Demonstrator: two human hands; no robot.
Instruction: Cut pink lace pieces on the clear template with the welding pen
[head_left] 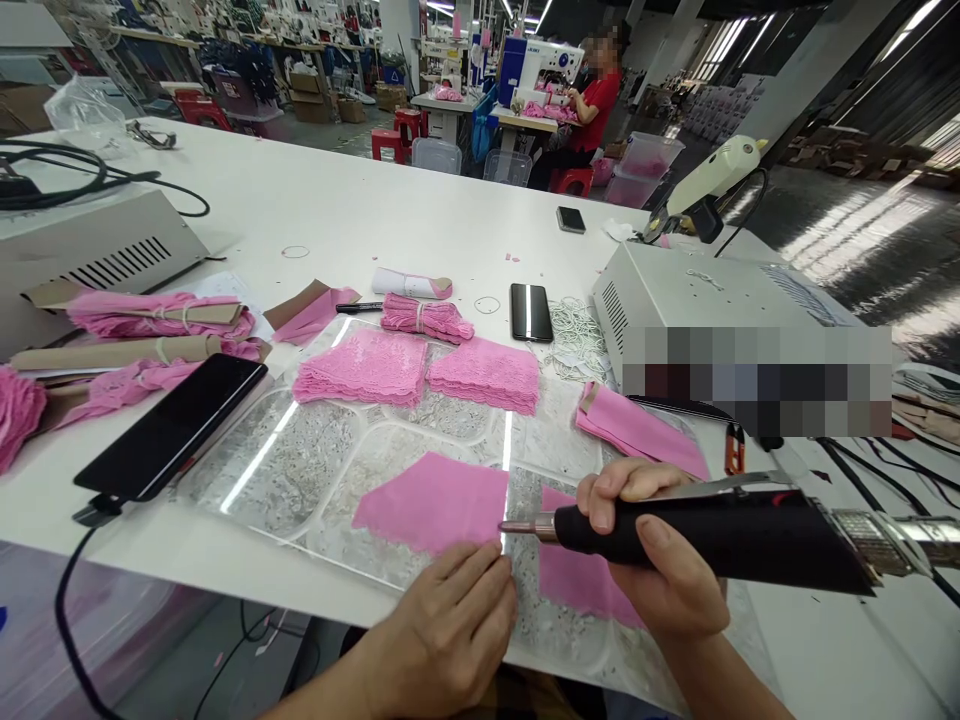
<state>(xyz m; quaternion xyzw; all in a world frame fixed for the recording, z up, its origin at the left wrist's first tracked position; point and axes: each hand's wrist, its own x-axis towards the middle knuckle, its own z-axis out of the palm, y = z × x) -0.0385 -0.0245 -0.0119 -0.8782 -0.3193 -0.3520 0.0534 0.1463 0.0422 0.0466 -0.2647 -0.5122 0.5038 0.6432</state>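
My right hand is wrapped round a thick black handheld tool with a thin metal tip and a cable at its back. The tip touches, or nearly touches, the right edge of a flat pink fabric piece. My left hand lies with fingers stretched out at the lower right edge of that piece, just below the tip. Under the tool and partly hidden by my right hand is another pink fabric piece. Both pieces lie on a clear, marble-patterned mat.
Two stacks of pink lace pieces sit behind, near a tied pink bundle. A large black phone lies left, a smaller phone behind. Grey boxes flank the table. A person in red sits at a sewing machine beyond.
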